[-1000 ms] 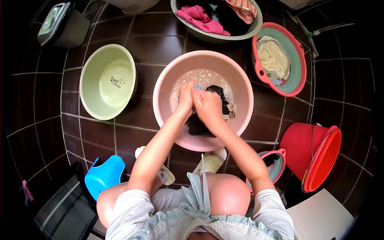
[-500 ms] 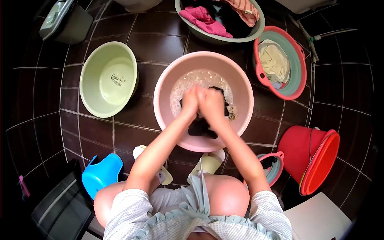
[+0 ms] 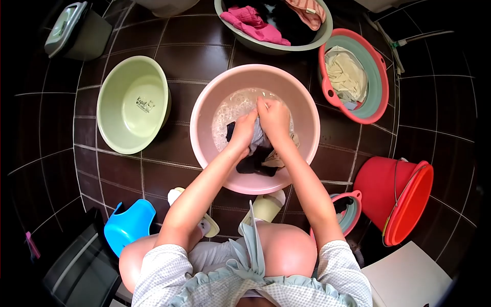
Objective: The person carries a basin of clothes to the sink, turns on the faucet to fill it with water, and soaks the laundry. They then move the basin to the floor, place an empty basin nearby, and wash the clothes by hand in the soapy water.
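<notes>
A pink basin (image 3: 204,153) with foamy water (image 3: 230,107) in it stands on the floor in front of me. Over the water, my left hand (image 3: 244,134) is closed on a grey and black cloth (image 3: 259,138), which looks like a sock. My right hand (image 3: 274,121) grips the same cloth just beside it, its thumb pointing away from me. The cloth hangs between and below my hands. Black fabric (image 3: 250,162) lies under my wrists against the near wall of the basin. Some beige fabric (image 3: 276,160) shows by my right wrist, partly hidden by it.
A light green basin (image 3: 115,140) is at left. Beyond the pink basin stands a grey tub (image 3: 266,47) of pink and black clothes. On the right are a red-rimmed basin (image 3: 371,115) with cream cloth, a smaller basin (image 3: 353,215) and a red bucket (image 3: 381,189). A blue plastic item (image 3: 130,222) sits near my left knee.
My hands were pressed together and blurred; now they are slightly apart, with grey cloth showing between them. The left hand is lower. The whole view has shifted a little.
</notes>
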Demonstrator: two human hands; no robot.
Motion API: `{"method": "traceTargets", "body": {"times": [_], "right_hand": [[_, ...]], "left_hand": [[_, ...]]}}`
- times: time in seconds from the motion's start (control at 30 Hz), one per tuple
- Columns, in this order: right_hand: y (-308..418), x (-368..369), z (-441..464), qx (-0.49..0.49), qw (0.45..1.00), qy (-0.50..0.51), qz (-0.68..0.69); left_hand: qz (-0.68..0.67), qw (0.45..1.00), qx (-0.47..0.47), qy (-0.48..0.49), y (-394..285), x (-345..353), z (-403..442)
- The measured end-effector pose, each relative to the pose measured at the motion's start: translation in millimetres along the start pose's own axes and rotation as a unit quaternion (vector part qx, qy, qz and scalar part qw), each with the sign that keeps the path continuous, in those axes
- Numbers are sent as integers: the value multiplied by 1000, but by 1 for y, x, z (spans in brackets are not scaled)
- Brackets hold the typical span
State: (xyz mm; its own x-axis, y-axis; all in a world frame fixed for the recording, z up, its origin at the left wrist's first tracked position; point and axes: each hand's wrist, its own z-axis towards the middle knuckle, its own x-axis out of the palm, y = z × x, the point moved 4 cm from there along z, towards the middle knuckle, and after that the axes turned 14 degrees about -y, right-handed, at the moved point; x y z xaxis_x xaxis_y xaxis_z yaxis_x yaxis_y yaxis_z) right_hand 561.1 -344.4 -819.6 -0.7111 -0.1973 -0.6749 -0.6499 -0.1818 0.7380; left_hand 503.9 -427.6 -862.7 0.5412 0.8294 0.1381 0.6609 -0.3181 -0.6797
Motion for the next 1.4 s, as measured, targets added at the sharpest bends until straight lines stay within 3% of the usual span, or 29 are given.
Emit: {"method": "traceTargets", "body": {"times": [0.07, 0.13, 0.17, 0.2, 0.27, 0.3, 0.4, 0.47, 0.53, 0.6, 0.67, 0.77, 0.87, 0.97, 1.0, 1.13, 1.3, 1.4], "right_hand": [[10, -4, -19, -46, 999, -16, 13], [29, -8, -45, -110, 994, 17, 20], [22, -4, -43, -96, 995, 18, 9], [13, 2, -35, -88, 996, 17, -3], [-4, 2, -10, -27, 999, -20, 15], [-12, 4, -5, 20, 1000, 6, 2], [0, 7, -39, -62, 998, -26, -2], [14, 9, -45, -53, 998, 22, 15], [-13, 25, -24, -58, 997, -50, -5], [-34, 30, 3, -10, 1000, -16, -21], [-38, 32, 8, -3, 999, -25, 30], [-55, 35, 21, 94, 990, 32, 97], [-84, 52, 33, 77, 989, 108, 66], [-82, 61, 33, 33, 991, 127, 38], [-80, 65, 35, 20, 992, 125, 25], [-75, 79, 31, -55, 996, 23, -65], [-75, 92, 37, -60, 986, 45, -146], [-79, 98, 39, -74, 977, 58, -189]], "left_hand": [[5, 1000, -25, 14, -4, -5, 0], [-68, 986, -130, 81, 3, -15, 13], [-89, 986, -141, 14, 14, -15, 12], [-68, 996, -55, -19, 7, -7, -4], [65, 997, -4, -32, -2, -1, -20], [85, 994, 74, -11, 2, 1, -18], [78, 997, 24, -13, 9, -13, -2], [8, 999, -28, 40, 30, -28, 25], [-2, 999, -47, -22, 16, -15, 5], [72, 997, -11, 25, 22, -13, 11], [-18, 999, 27, 6, -4, -2, -6], [-108, 992, -5, -68, -17, -13, -3], [-55, 988, 128, -62, 3, -40, 42], [99, 963, 227, -108, 12, -52, 67], [137, 948, 264, -111, 13, -52, 73], [307, 833, 362, -282, 12, -51, 78], [424, 836, 219, -269, 22, -43, 87], [474, 815, 233, -237, 27, -41, 93]]}}
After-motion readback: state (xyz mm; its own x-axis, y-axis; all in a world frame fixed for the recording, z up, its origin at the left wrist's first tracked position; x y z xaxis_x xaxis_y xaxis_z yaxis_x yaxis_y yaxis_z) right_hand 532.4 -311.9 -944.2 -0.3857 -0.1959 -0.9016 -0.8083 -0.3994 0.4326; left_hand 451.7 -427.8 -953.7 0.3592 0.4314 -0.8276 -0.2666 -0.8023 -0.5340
